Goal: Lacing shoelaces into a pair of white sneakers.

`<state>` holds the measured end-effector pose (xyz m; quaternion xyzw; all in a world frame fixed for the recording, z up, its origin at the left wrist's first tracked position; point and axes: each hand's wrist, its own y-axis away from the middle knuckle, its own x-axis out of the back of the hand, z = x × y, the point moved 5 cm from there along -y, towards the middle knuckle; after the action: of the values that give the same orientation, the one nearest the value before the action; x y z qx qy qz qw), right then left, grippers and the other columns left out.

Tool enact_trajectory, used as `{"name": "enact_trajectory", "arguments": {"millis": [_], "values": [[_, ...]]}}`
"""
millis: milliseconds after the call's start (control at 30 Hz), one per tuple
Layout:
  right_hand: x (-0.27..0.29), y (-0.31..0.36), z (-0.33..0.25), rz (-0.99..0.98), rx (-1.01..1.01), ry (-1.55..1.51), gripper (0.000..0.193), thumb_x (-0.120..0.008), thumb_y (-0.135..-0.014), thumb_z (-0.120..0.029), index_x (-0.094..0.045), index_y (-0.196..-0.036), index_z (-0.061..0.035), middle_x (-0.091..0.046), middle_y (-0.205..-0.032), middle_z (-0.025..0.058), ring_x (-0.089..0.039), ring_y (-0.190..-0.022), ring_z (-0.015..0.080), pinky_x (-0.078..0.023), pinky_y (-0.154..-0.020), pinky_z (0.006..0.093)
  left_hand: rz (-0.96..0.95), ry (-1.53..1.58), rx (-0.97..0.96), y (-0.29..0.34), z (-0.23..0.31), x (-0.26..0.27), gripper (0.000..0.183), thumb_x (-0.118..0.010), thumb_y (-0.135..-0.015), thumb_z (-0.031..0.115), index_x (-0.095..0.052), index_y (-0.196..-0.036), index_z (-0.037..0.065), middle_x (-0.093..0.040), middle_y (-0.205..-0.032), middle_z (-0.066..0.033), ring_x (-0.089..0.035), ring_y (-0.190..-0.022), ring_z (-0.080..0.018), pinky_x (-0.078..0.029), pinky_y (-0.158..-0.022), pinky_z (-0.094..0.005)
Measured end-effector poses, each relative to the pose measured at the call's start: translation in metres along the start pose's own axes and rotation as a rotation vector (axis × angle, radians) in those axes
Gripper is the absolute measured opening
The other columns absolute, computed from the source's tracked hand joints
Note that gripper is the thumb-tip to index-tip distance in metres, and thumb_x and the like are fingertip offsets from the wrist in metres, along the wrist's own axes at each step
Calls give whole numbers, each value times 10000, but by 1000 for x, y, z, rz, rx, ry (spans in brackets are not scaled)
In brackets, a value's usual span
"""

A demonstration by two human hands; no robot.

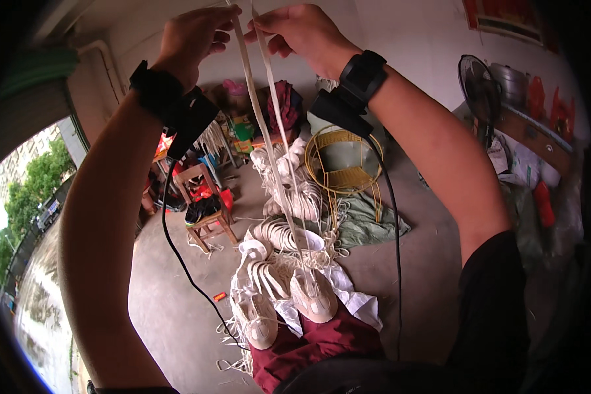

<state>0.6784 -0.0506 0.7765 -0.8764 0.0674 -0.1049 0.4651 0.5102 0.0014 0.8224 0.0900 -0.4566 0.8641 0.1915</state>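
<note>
Head view: our left hand [190, 38] and right hand [308, 31], each closed in a pinch, hold two pale lace strands [247, 69] running down to a beige shoe [314, 301] against maroon cloth [325, 345].

matt cloth-like laces [250, 75], matt cloth trousers [322, 347], wooden chair [211, 221], shiny metal pot [508, 85]

Item count
Two hands [303, 33], two wristbands [362, 73], two lace strands [270, 75], two foreground shoes [314, 297], one wooden chair [205, 221], one yellow chair [356, 180], one fan [477, 88].
</note>
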Motion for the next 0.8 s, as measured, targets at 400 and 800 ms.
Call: {"name": "enact_trajectory", "arguments": {"millis": [400, 800], "values": [[-13, 3, -25, 89, 32, -36, 241, -545, -993, -160, -703, -956, 19, -719, -855, 79, -560, -582, 95, -429, -517, 238, -60, 41, -50, 4, 14, 5, 258, -595, -960, 227, -701, -1160, 104, -656, -1024, 18, -555, -896, -92, -446, -830, -261], [3, 14, 5, 99, 57, 83, 188, -578, -950, -121, -708, -925, 12, -741, -910, 112, -571, -611, 100, -450, -518, 234, 155, -79, -25, 23, -10, 20, 215, -689, -913, 207, -693, -989, 6, -645, -896, -68, -579, -779, -175, -479, -696, -304]]}}
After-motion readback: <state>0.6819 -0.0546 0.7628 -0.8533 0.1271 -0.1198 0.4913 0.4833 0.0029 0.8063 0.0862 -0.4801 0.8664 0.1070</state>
